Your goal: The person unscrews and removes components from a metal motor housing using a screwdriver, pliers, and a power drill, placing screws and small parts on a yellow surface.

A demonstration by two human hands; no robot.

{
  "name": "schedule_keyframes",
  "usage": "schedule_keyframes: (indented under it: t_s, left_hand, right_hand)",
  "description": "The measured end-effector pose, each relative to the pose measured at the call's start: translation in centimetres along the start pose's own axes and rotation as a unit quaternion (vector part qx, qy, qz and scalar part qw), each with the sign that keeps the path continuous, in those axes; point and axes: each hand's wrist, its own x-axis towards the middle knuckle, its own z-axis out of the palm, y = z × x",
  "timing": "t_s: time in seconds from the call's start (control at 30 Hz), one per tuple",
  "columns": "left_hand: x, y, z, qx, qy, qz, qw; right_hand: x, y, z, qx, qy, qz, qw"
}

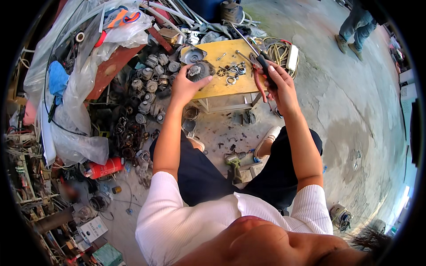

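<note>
My left hand (185, 88) is curled around a round grey metal motor part (202, 69) at the left edge of a small yellow table (222, 92). Over the table's right side, my right hand (283, 84) grips a long screwdriver (265, 63) by its black handle; its shaft points up and away to the left. Beside those fingers are red-handled pliers (259, 80), partly hidden. A metal housing (193, 55) lies behind the motor part. Several small rings and bearings (231, 80) are scattered between my hands, and a small bolt-like piece (221, 56) lies farther back.
Several used motors (151, 86) are heaped left of the table. A green power drill (233, 160) rests on the floor between my feet. Coiled cable (277, 51) lies at the table's far right. Another person's legs (356, 26) stand at the far right. A red cylinder (105, 168) lies left.
</note>
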Motion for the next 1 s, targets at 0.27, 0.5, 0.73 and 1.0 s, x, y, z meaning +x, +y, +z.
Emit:
schedule_keyframes:
  t_s: [0.27,0.5,0.73,1.0]
  left_hand:
    - [-0.1,-0.2,-2.3,-0.27,-0.094,-0.084,0.955]
    - [-0.2,-1.5,-1.7,-0.094,-0.042,-0.022,0.994]
    - [-0.9,-0.1,-0.8,0.053,-0.023,-0.022,0.998]
    - [-1.3,0.0,0.0,0.176,0.024,0.032,0.984]
  right_hand:
    - [0.5,0.4,-0.5,-0.108,0.057,-0.039,0.992]
    - [1.6,-0.3,-1.9,-0.17,0.099,-0.053,0.979]
    - [2.3,-0.2,-3.6,-0.184,0.124,-0.055,0.974]
    - [2.1,0.0,-2.9,-0.218,0.113,-0.052,0.968]
